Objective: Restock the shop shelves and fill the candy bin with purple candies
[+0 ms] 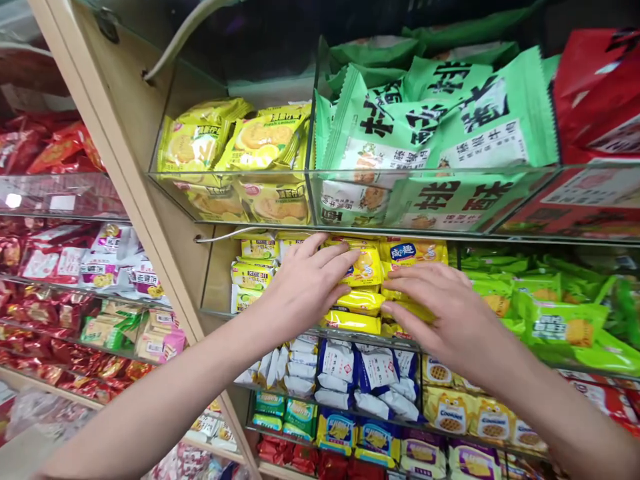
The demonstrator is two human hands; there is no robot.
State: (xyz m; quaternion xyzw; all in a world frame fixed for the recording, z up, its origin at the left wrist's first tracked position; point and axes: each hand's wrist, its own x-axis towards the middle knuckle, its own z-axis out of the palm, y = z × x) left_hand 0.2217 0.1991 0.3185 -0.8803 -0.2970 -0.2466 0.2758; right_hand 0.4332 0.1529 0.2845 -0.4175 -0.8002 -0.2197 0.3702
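Yellow snack packets (357, 301) with blue lettering are stacked in a compartment of the middle shelf. My left hand (305, 283) reaches over the left of the stack, fingers stretched out and pointing right. From the other side, my right hand (437, 300) lies against the right part of the stack, its fingers extended and slightly apart. Both hands are at the packets, and neither has closed round one. Fingers and palms hide part of the stack. Left of my left hand stand white and yellow lemon packets (251, 273).
Above the hands runs a clear shelf front (235, 193) with yellow lemon biscuits (265, 137) and green bags (385, 127) behind it. Bright green packets (565, 320) fill the right. Blue and white packets (337, 363) lie below. A wooden upright (135, 193) divides the shelves.
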